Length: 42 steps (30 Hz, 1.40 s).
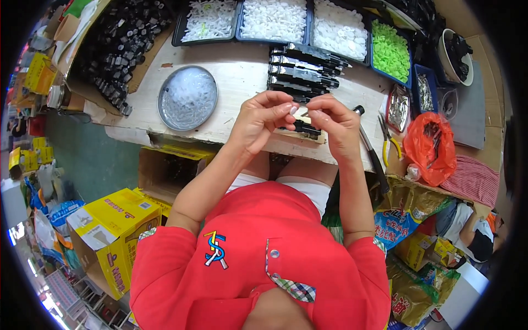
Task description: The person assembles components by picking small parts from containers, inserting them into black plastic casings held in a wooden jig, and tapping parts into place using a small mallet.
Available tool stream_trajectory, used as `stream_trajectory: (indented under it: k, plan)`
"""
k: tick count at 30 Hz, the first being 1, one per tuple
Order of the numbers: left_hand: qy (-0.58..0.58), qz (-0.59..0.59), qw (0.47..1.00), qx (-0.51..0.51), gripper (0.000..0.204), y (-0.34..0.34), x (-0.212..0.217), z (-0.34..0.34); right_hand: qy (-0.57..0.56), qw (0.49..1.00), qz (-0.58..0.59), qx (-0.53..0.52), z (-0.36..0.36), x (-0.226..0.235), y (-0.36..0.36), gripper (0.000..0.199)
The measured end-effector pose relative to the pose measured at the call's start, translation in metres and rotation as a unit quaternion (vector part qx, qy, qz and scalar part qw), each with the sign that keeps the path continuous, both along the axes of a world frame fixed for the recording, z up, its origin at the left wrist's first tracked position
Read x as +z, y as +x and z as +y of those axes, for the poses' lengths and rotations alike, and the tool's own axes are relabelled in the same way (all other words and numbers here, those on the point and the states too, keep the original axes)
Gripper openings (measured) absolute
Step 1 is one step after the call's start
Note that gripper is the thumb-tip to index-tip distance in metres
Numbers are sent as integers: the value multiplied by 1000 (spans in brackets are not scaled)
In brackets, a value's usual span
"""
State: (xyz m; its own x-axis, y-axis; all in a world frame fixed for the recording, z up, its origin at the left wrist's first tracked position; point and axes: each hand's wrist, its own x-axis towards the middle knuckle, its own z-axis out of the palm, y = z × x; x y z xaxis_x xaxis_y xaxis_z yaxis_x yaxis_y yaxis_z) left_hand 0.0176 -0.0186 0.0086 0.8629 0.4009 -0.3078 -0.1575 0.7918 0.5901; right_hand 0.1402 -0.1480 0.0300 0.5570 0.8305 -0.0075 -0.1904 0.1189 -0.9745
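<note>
Over the near edge of the white worktable [148, 113], my two hands are raised close together. Thumb and fingers of my left hand [257, 122] pinch a small white plastic piece [293, 110]. My right hand [338, 126] is closed too, its fingertips pressed together beside that piece; what they hold is too small to make out. Just beyond and partly behind my hands lies a stack of long black parts [302, 71] with shiny metal strips, side by side. The nearest black part [307, 128] shows below my fingers on a pale wooden block.
Along the back stand trays of white pieces [274, 19] and a tray of green pieces [390, 49]. At left are a round metal dish [187, 99] and a box of black parts [118, 49]. Yellow-handled pliers [390, 140], a black-handled tool [374, 154] and a red bag [429, 148] lie right.
</note>
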Motion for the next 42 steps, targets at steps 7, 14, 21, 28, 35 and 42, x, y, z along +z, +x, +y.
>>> stream_trajectory:
  k: [7, 14, 21, 28, 35, 42]
  plan:
    - [17, -12, 1000, 15, 15, -9, -2, -6, -18, 994, -106, -2, 3, -2, -7, 13]
    - [28, -4, 1000, 10, 16, -10, 0, -8, 10, 980, -196, -36, 8, -2, -13, 12]
    - [80, -6, 997, 22, 19, -17, -4, -10, -22, 935, -347, 60, 13, 2, -5, 12]
    - [168, 15, 986, 7, 25, -24, -11, -13, -66, 946, -315, 30, 10, -3, -10, 11]
    - [142, 1, 990, 4, 25, -25, -15, -16, 13, 895, -445, 13, 12, -15, -16, 10]
    - [324, 98, 941, 1, 23, -24, -8, -7, -38, 845, -533, 19, 12, -18, -7, 10]
